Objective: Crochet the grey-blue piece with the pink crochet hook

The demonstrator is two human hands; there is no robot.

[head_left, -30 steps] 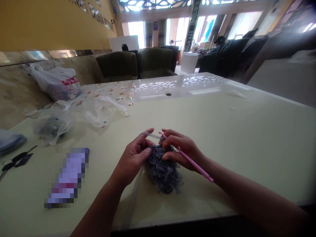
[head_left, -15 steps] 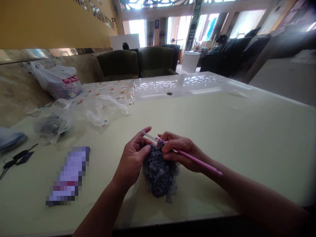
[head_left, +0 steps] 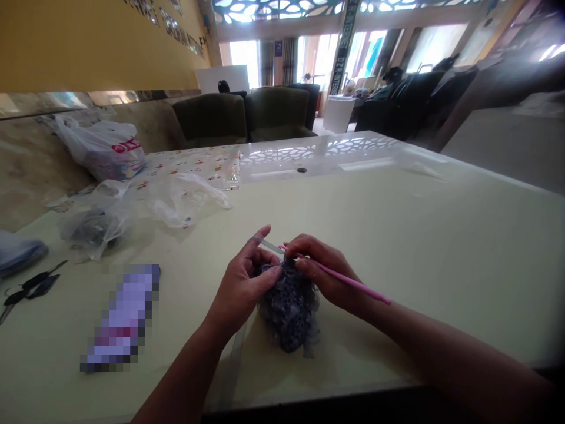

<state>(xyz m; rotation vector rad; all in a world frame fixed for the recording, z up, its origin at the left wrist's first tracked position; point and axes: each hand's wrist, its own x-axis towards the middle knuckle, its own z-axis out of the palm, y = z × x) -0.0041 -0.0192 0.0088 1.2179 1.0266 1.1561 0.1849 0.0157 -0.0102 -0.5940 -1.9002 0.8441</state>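
A dark grey-blue, ruffled crochet piece [head_left: 289, 315] hangs between my hands, just above the table's near side. My left hand [head_left: 249, 271] pinches its upper left edge between thumb and fingers. Over the raised left index finger runs a pale, flat ribbon-like yarn [head_left: 271, 245], stretched toward the hook's tip. My right hand [head_left: 324, 268] is closed around a pink crochet hook [head_left: 353, 282], whose handle end points down to the right along the forearm. The right fingers also touch the top of the piece. A strip of the yarn trails down beside my left wrist onto the table.
On the pale table [head_left: 419, 253] to the left lie a blurred-out purple oblong [head_left: 123, 318], keys [head_left: 33, 285] and a clear bag [head_left: 97, 227] with dark contents. Farther back are a crumpled plastic bag [head_left: 185, 200] and a filled white carrier bag [head_left: 106, 147]. Armchairs [head_left: 276, 112] stand beyond.
The hook has turned slightly and its handle end sits a little farther left. My left thumb has moved right over the crochet piece's top edge, and my right fingers have shifted.
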